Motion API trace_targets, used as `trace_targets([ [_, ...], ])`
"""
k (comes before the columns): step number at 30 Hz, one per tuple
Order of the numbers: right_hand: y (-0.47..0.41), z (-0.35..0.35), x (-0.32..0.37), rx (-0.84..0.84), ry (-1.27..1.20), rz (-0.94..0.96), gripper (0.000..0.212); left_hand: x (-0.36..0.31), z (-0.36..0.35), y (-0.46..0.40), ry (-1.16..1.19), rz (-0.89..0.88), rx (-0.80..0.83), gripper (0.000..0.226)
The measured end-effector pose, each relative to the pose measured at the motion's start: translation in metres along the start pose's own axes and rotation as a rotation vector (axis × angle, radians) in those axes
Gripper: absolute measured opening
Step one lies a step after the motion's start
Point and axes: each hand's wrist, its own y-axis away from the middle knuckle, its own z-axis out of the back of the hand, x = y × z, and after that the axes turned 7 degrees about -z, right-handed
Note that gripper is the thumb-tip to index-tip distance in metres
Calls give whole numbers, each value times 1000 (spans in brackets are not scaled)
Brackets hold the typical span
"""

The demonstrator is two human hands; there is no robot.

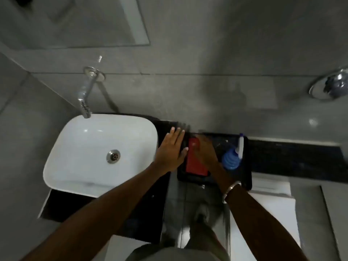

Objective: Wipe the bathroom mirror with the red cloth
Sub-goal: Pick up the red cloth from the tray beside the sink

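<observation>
Reaching down, both hands met over the red cloth (195, 159) between them: left hand (172, 150) flat and empty, right hand (205, 152) blurred, grip unclear. Lifting it toward the mirror (79, 21) likely came next.

I can read no text, label, brand or number anywhere. The spray bottle (233, 156) just right of my right hand (204, 153) shows no legible label, and the tap (85, 98) beyond my left hand (172, 150) bears a mark too blurred to make out.
</observation>
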Motion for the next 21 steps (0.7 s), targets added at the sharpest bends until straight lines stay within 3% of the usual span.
trace_targets([
  [2,-11,-12,-29,7,-30,-240,48,-4,-27,-14,9,-1,86,70],
  [5,-13,-44,-56,34,-104,-660,73,-6,-59,-19,23,34,151,69],
  [7,-19,-62,-62,-15,-101,-789,80,-5,-74,-21,65,59,162,66],
  [12,-36,-88,-66,-126,-232,-871,75,-2,-91,-12,202,114,144,56],
  [19,-53,-78,-71,16,-437,-791,59,-1,-90,-11,379,131,95,52],
  [21,-55,-73,-68,54,-646,-808,49,-3,-84,-11,493,165,110,50],
])
